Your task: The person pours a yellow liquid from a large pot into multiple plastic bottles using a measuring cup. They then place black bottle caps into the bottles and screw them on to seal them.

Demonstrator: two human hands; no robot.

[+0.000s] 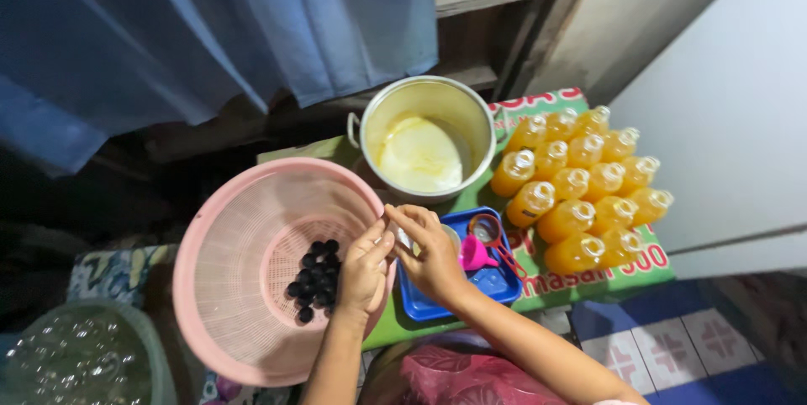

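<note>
My left hand (363,269) and my right hand (430,255) meet over the right rim of a pink plastic basket (227,270). Together they pinch a small pale object (404,238), mostly hidden by the fingers; what it is I cannot tell. Several black bottle caps (314,281) lie at the bottom of the basket. Just right of my hands a blue tray (492,283) holds a pink funnel (472,254) and a small red-rimmed strainer (486,228). Several uncapped bottles of orange liquid (580,182) stand grouped on the right.
A metal pot (429,140) with pale yellow liquid stands behind the tray. A green tub of clear bottles (80,359) is at bottom left, a red plastic bag (471,376) below my arms. A blue curtain (168,27) hangs behind, a white wall (723,102) on the right.
</note>
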